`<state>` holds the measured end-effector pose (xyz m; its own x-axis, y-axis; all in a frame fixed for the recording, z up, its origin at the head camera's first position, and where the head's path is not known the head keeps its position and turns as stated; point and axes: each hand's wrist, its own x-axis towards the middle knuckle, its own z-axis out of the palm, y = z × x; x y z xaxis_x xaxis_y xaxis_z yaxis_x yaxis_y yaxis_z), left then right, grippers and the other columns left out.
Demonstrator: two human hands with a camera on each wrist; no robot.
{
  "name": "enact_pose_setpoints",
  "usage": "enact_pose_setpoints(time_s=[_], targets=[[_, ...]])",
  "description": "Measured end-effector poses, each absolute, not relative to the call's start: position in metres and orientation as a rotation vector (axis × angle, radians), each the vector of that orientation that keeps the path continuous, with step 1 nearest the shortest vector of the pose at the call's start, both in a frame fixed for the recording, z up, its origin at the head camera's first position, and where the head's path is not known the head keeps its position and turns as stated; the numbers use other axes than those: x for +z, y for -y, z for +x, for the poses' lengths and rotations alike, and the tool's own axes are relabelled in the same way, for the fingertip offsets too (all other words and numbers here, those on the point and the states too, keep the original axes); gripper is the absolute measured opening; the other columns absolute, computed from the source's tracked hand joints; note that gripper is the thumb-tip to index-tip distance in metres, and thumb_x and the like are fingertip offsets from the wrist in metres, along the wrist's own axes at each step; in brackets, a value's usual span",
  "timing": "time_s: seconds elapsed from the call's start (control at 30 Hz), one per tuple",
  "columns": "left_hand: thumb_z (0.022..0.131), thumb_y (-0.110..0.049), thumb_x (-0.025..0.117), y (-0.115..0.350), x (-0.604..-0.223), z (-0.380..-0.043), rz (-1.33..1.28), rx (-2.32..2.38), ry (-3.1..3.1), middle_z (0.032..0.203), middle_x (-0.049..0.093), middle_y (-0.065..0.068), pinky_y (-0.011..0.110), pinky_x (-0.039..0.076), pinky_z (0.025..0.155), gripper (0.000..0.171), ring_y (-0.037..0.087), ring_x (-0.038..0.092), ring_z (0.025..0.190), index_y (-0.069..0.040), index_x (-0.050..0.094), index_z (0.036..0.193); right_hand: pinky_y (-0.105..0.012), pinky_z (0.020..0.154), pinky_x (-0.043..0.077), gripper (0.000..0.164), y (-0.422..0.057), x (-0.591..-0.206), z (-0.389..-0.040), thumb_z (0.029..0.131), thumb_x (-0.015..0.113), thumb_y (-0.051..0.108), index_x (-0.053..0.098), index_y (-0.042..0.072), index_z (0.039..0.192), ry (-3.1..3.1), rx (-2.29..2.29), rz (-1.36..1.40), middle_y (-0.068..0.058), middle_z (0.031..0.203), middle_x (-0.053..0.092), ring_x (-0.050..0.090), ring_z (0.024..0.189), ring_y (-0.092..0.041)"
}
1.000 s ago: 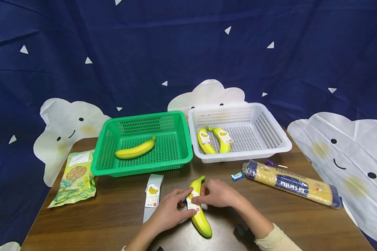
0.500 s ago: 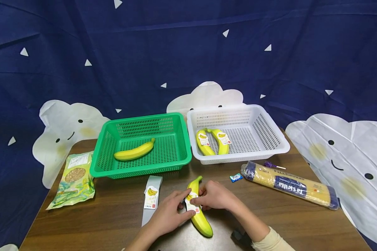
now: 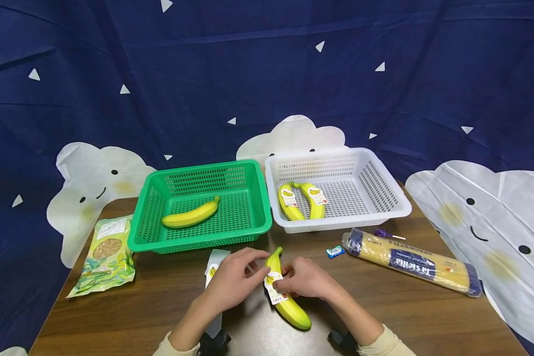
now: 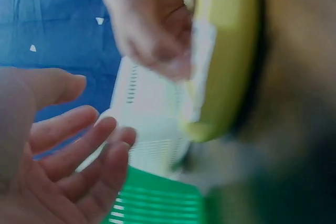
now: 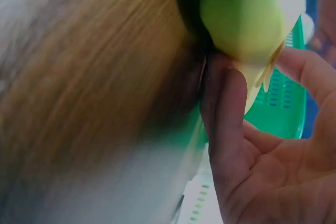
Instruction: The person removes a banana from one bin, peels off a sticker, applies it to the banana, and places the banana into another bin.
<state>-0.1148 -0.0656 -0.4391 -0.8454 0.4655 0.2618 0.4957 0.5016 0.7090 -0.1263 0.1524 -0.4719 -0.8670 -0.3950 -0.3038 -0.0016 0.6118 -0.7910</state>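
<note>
A yellow banana lies slanted on the table in front of me, its stem pointing away. Its upper side carries a white label printed with bananas. My right hand grips the banana from the right, thumb on the label and fingers along the other side. The right wrist view has that hand around the lower part of the fruit. Left of the banana, my left hand has loosely bent fingers; in the left wrist view they hold nothing. A grey strip with another banana label is partly hidden beneath the left hand.
Behind stand a green basket with one banana and a white basket with two labelled bananas. A patterned food bag lies left. To the right are a blue-wrapped candy, a purple lollipop and a spaghetti pack.
My left hand has come off the label and moved up and left, now covering much of the grey strip. The banana's lower end has swung right, with my right hand still holding it.
</note>
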Motion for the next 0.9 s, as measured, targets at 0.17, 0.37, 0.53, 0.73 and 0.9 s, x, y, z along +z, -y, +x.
enact_pose_setpoints(time_s=[0.17,0.37,0.53,0.73,0.9], targets=[[0.092,-0.028,0.066,0.056,-0.416,-0.139,-0.910,-0.976,2.518,0.107,0.065,-0.007,0.028,0.050,0.080,0.022,0.006,0.060,0.094,-0.018,0.069,0.111,-0.030,0.049,0.046,0.024,-0.155,-0.471,-0.126,0.079,0.075,0.033,0.069,0.011,0.083,-2.382,-1.178,-0.328,0.000,0.063,0.064,0.060,0.054,-0.015],[0.092,-0.028,0.064,0.044,-0.413,-0.174,-0.928,-0.567,2.480,0.118,0.062,0.002,0.037,0.042,0.097,0.028,0.020,0.053,0.112,-0.015,0.069,0.116,-0.028,0.048,0.043,0.021,-0.156,-0.470,-0.125,0.081,0.074,0.034,0.070,0.013,0.084,-2.381,-1.155,-0.359,0.001,0.061,0.064,0.059,0.053,-0.014],[0.094,-0.032,0.061,0.034,-0.420,-0.197,-0.957,-0.439,2.538,0.128,0.058,0.005,0.037,0.040,0.099,0.033,0.023,0.050,0.119,-0.018,0.067,0.123,-0.027,0.049,0.041,0.031,-0.156,-0.471,-0.124,0.082,0.071,0.044,0.069,0.014,0.089,-2.438,-1.091,-0.446,0.006,0.059,0.063,0.057,0.053,-0.010],[0.097,-0.038,0.055,0.029,-0.431,-0.210,-0.921,-0.439,2.646,0.132,0.056,0.003,0.037,0.040,0.099,0.033,0.023,0.048,0.119,-0.023,0.068,0.123,-0.028,0.054,0.045,0.056,-0.156,-0.472,-0.123,0.077,0.074,0.053,0.067,0.005,0.104,-2.515,-0.996,-0.516,0.010,0.062,0.061,0.056,0.058,-0.007],[0.096,-0.040,0.056,0.028,-0.436,-0.213,-0.892,-0.490,2.663,0.133,0.055,0.001,0.037,0.043,0.096,0.033,0.022,0.047,0.119,-0.024,0.068,0.122,-0.028,0.050,0.042,0.044,-0.157,-0.472,-0.124,0.075,0.076,0.051,0.067,0.011,0.093,-2.528,-0.963,-0.492,0.008,0.062,0.059,0.053,0.054,-0.008]])
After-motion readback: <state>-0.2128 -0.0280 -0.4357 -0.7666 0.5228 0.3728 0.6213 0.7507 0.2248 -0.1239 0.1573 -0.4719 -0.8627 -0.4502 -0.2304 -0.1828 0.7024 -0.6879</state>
